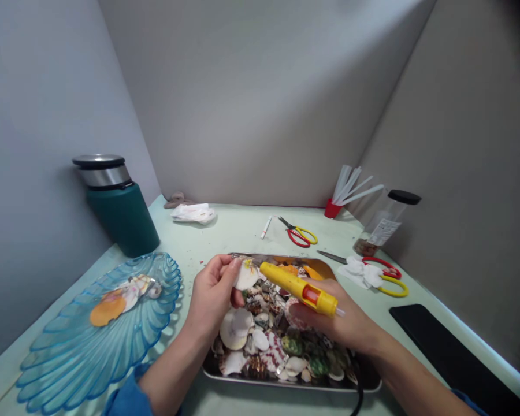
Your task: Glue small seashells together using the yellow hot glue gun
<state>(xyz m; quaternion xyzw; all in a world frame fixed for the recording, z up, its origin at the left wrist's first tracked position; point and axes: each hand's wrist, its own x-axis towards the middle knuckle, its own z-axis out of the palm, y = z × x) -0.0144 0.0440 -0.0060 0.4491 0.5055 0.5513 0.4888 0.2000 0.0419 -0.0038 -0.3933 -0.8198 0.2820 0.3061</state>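
Note:
Between the thumb and fingers of my left hand (pixel 214 292) is a pale scallop shell (pixel 246 275) with small yellow marks near its top. My right hand (pixel 335 315) grips a yellow hot glue gun (pixel 297 286), its front end pointing left toward that shell. A clear glue stick pokes out of the gun's back end. Both hands are above a metal tray (pixel 286 384) heaped with shells of several kinds. A dark cord hangs over the tray's lower right edge.
At left are a blue shell-shaped dish (pixel 86 364) holding shells and a green bottle (pixel 121 216). Behind the tray lie small scissors (pixel 301 234) and a white packet (pixel 193 214). To the right are larger scissors (pixel 392 277), a jar (pixel 383 225), glue sticks (pixel 346 185) and a black phone-like slab (pixel 455 358).

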